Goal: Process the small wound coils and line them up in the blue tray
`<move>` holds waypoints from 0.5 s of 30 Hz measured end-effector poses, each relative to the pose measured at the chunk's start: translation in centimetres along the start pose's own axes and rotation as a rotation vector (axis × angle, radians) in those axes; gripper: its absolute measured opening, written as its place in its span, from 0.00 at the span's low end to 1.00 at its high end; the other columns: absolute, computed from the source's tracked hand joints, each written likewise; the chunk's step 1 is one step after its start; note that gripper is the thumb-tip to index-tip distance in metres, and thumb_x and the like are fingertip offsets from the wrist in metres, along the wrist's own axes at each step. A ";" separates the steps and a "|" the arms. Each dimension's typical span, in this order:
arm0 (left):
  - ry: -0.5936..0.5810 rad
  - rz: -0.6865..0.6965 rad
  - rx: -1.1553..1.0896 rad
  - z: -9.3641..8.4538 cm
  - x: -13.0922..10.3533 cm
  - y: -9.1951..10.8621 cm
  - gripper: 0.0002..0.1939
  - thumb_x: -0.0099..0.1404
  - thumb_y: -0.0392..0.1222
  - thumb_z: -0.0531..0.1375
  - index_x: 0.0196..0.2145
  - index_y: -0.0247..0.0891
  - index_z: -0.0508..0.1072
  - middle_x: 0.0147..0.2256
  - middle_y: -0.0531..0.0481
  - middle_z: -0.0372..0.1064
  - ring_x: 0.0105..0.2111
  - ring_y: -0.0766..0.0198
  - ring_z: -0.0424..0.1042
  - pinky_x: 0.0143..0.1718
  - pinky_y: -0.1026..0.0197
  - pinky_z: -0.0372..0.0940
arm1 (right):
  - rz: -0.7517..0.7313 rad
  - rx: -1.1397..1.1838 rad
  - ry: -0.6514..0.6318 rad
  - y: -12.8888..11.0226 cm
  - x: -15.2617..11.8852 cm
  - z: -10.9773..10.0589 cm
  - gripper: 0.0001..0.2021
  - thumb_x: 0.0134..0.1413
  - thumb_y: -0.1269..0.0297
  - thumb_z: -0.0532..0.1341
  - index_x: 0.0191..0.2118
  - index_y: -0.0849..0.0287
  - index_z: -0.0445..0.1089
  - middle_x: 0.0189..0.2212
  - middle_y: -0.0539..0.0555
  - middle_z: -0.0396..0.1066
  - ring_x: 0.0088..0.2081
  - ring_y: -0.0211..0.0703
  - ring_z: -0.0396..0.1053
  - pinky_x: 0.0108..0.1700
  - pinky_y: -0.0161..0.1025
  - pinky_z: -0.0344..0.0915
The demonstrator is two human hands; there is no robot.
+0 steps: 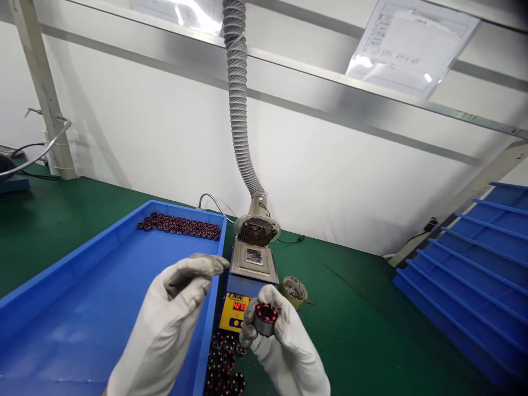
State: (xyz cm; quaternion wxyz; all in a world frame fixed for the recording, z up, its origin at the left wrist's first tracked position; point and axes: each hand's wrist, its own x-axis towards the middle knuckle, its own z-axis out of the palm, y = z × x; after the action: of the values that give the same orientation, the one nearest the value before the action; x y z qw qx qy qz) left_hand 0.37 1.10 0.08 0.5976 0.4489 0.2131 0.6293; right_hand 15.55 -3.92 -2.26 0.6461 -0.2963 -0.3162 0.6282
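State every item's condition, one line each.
Display: lit, red digits
Held ring: gripped by gloved right hand
Gloved left hand: fingers curled
Large tray: small rings grouped at far end
Cup: contains grey bits
Right-side trays: stacked
Duct: bent

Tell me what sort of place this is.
Probably a factory workbench for electrical parts: a solder pot with a digital readout sits under a ribbed fume-extraction hose, beside a blue tray with rows of small motor stators at its far end.
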 end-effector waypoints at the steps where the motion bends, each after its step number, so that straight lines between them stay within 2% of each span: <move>1: -0.062 -0.015 0.106 0.0 0.2 0.2 0.05 0.55 0.39 0.64 0.31 0.47 0.76 0.35 0.58 0.74 0.40 0.66 0.72 0.43 0.70 0.65 | -0.016 -0.007 0.009 0.0 0.1 -0.1 0.15 0.35 0.61 0.72 0.31 0.58 0.68 0.26 0.51 0.71 0.25 0.37 0.68 0.29 0.35 0.66; 3: -0.255 -0.066 0.288 0.4 0.3 0.2 0.08 0.54 0.36 0.64 0.33 0.45 0.76 0.36 0.54 0.74 0.39 0.64 0.72 0.41 0.68 0.66 | -0.071 -0.036 0.050 0.1 0.3 -0.1 0.17 0.33 0.61 0.73 0.30 0.58 0.69 0.26 0.50 0.70 0.26 0.37 0.68 0.30 0.35 0.66; 5: -0.370 -0.047 0.358 0.9 0.2 -0.1 0.07 0.55 0.33 0.62 0.31 0.43 0.77 0.35 0.52 0.73 0.37 0.63 0.72 0.39 0.66 0.67 | -0.139 -0.060 0.081 0.3 0.6 0.1 0.18 0.30 0.60 0.73 0.29 0.58 0.68 0.25 0.49 0.69 0.26 0.35 0.67 0.31 0.34 0.65; 7: -0.371 0.063 0.355 1.2 -0.3 -0.4 0.08 0.57 0.31 0.60 0.27 0.43 0.76 0.32 0.53 0.72 0.36 0.65 0.71 0.38 0.66 0.66 | -0.245 -0.097 0.104 0.5 0.8 0.5 0.18 0.28 0.60 0.74 0.26 0.58 0.67 0.24 0.48 0.69 0.25 0.35 0.67 0.31 0.33 0.65; 10: -0.230 0.183 0.298 1.0 -0.7 -0.4 0.07 0.58 0.34 0.60 0.28 0.47 0.74 0.33 0.56 0.72 0.39 0.67 0.70 0.41 0.69 0.65 | -0.509 -0.234 0.256 0.8 0.8 1.2 0.17 0.30 0.65 0.73 0.24 0.57 0.64 0.26 0.48 0.71 0.28 0.35 0.68 0.32 0.31 0.65; 12: -0.144 0.136 0.269 0.8 -0.6 -0.1 0.05 0.58 0.38 0.61 0.30 0.49 0.75 0.37 0.57 0.72 0.41 0.67 0.70 0.43 0.69 0.65 | -0.713 -0.350 0.403 1.2 0.7 1.4 0.15 0.31 0.71 0.72 0.24 0.56 0.65 0.30 0.47 0.72 0.32 0.36 0.70 0.34 0.31 0.65; 13: -0.147 0.072 0.259 0.8 -0.5 -0.1 0.06 0.58 0.39 0.62 0.34 0.49 0.75 0.39 0.56 0.72 0.42 0.66 0.70 0.44 0.68 0.65 | -0.811 -0.417 0.451 1.6 0.7 1.5 0.15 0.31 0.73 0.72 0.24 0.55 0.65 0.31 0.47 0.72 0.34 0.36 0.70 0.35 0.32 0.66; 15: -0.254 -0.108 0.224 1.2 -0.3 -0.3 0.13 0.56 0.41 0.63 0.42 0.47 0.74 0.42 0.53 0.73 0.43 0.63 0.70 0.47 0.65 0.65 | -0.987 -0.563 0.519 2.5 0.6 1.7 0.14 0.32 0.77 0.71 0.24 0.54 0.67 0.33 0.48 0.72 0.36 0.39 0.71 0.38 0.35 0.67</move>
State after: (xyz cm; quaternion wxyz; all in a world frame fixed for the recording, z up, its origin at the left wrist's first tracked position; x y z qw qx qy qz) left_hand 1.51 0.57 0.36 0.5989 0.5766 0.2283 0.5067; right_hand 12.65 -3.28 -3.13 0.8131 -0.4173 -0.4020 0.0558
